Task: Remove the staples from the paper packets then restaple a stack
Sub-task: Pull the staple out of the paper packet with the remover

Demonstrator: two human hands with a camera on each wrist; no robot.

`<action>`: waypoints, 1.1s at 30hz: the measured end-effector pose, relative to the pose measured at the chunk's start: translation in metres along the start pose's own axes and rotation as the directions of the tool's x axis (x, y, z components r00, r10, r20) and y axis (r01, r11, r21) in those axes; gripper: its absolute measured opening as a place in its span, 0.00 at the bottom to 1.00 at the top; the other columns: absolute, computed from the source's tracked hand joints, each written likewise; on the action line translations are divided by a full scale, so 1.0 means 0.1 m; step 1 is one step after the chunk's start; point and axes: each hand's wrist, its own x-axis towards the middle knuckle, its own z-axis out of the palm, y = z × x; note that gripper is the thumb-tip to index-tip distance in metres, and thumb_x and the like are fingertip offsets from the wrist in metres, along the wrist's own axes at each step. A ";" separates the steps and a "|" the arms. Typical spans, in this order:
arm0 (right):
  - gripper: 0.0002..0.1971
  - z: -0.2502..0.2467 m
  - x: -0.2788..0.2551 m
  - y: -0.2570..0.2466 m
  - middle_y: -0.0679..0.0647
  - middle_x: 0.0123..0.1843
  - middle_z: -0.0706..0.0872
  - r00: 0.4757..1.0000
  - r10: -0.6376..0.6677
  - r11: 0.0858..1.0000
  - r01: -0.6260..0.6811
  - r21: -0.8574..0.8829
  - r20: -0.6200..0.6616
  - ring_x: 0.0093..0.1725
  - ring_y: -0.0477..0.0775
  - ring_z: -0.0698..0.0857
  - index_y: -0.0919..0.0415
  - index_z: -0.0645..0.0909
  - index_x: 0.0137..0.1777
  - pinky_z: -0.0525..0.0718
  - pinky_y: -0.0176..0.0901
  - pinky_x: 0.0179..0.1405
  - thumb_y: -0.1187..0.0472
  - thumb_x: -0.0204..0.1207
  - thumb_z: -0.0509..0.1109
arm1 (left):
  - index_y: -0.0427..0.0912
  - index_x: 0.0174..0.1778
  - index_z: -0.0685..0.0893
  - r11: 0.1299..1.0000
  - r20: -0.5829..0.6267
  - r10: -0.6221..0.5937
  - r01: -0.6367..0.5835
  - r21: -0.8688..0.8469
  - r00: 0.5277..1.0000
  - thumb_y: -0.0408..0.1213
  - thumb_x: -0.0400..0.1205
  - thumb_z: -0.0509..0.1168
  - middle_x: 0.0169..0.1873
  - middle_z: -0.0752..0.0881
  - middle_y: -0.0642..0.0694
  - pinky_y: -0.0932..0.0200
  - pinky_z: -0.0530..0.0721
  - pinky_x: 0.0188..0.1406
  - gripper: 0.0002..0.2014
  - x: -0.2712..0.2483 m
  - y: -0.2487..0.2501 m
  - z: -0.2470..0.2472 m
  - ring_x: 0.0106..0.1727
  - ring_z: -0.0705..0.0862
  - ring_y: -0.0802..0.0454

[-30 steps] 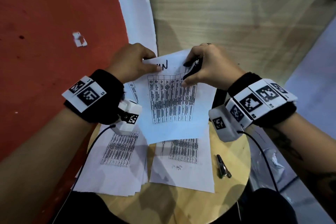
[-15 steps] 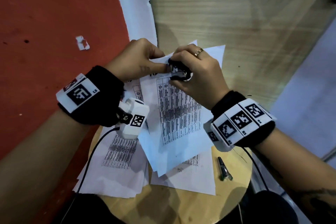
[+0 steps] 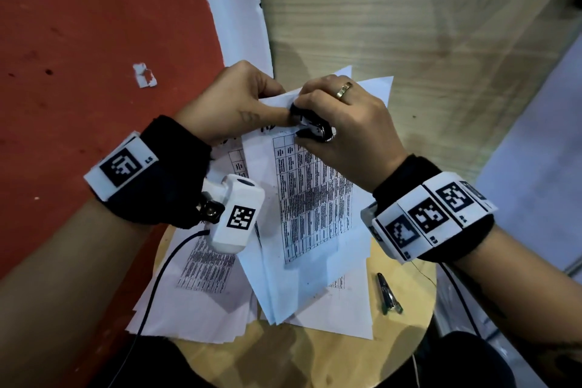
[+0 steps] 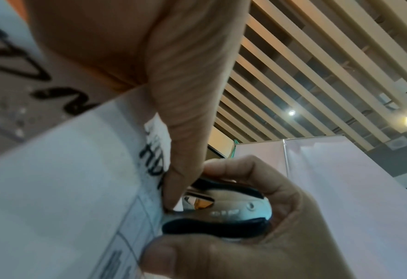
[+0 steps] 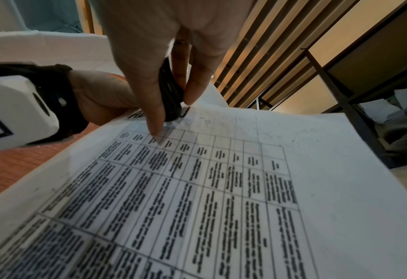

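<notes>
Swung upright since a second earlier, the paper packet [image 3: 302, 198] stayed pinched in the left hand [image 3: 233, 104] while the right hand [image 3: 343, 129] squeezed the staple remover [image 3: 311, 127] onto its top corner.

Staple under staple remover [image 4: 221, 209] tips: hidden by left thumb [image 4: 185, 132]. Table print on paper packet [image 3: 311, 198]: too blurred to read.

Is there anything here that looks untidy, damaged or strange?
The loose papers on the round stool are fanned unevenly and overhang its edge. A torn paper scrap lies on the red floor. Otherwise, nothing seems damaged.
</notes>
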 end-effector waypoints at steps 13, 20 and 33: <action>0.15 -0.06 0.03 -0.02 0.60 0.45 0.88 1.000 -0.025 1.000 0.025 -0.011 0.000 0.43 0.63 0.87 0.69 0.85 0.43 0.84 0.49 0.32 0.66 0.55 0.79 | 0.26 0.35 0.85 1.000 0.064 0.003 -0.002 -0.015 0.998 0.46 0.66 0.74 0.28 0.73 0.41 0.57 0.62 0.31 0.22 -0.04 0.07 -0.04 0.33 0.67 0.52; 0.15 -0.08 0.05 -0.03 0.60 0.44 0.87 1.000 0.017 1.000 -0.017 0.000 0.003 0.42 0.64 0.86 0.68 0.84 0.43 0.85 0.51 0.32 0.64 0.56 0.78 | 0.36 0.38 0.89 1.000 0.071 -0.027 0.027 -0.006 0.997 0.43 0.68 0.73 0.32 0.82 0.38 0.55 0.70 0.36 0.12 -0.06 0.11 -0.06 0.34 0.74 0.52; 0.14 -0.10 0.07 -0.06 0.58 0.40 0.86 0.989 0.145 0.986 -0.142 0.089 -0.026 0.38 0.62 0.85 0.68 0.83 0.41 0.84 0.52 0.34 0.61 0.58 0.80 | 0.37 0.46 0.89 0.996 0.089 -0.029 0.036 -0.084 0.996 0.37 0.71 0.77 0.44 0.89 0.31 0.58 0.79 0.40 0.10 -0.07 0.15 -0.10 0.38 0.80 0.53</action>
